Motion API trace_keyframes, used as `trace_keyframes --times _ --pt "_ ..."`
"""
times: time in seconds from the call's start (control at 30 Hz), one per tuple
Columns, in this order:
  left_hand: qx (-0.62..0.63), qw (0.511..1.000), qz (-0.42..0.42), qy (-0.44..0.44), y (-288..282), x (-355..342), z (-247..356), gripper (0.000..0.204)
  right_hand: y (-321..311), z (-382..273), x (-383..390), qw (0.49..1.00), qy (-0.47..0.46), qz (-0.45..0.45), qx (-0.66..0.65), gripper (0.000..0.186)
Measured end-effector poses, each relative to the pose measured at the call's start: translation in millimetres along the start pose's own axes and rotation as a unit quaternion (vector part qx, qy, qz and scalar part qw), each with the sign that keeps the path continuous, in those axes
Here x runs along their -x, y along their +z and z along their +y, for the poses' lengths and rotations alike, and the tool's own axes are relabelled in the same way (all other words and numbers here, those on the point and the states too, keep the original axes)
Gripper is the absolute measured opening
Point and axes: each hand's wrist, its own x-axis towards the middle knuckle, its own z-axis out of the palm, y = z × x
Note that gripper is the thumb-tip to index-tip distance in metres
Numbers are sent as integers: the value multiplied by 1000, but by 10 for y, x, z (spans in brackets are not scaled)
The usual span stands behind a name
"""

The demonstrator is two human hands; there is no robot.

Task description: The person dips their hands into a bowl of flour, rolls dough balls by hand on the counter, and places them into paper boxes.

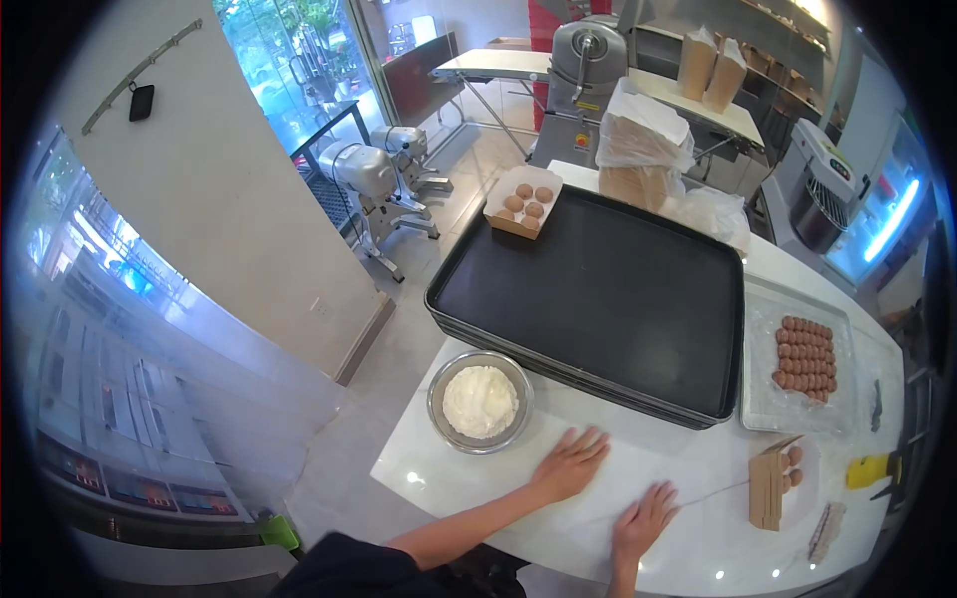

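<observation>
Both of my hands rest on the white worktop near its front edge, holding nothing. My left hand (572,464) lies flat with the fingers stretched out, just right of a steel bowl (435,417) heaped with white powder (479,401). My right hand (644,522) lies lower and to the right, palm down, its fingers extended. Beyond them sits a stack of black baking trays (598,289). A small paper box (512,229) with several round brown balls (524,190) stands on the top tray's far left corner.
To the right, a plastic-lined tray (763,407) holds rows of brown balls (805,359). Nearer stand kraft paper boxes (766,490), a crumpled strip (826,531) and a yellow object (869,471). Plastic-wrapped box stacks (643,145) sit behind the trays. Mixers (364,174) stand on the floor.
</observation>
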Motion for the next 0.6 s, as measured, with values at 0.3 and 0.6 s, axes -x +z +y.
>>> trace_keyframes --times 0.3,0.6 --pt "116 992 -35 39 158 499 187 44 123 -38 559 993 -36 -40 -102 45" --pt "54 998 -5 19 216 -84 314 41 26 -141 -108 992 -32 30 -119 39"
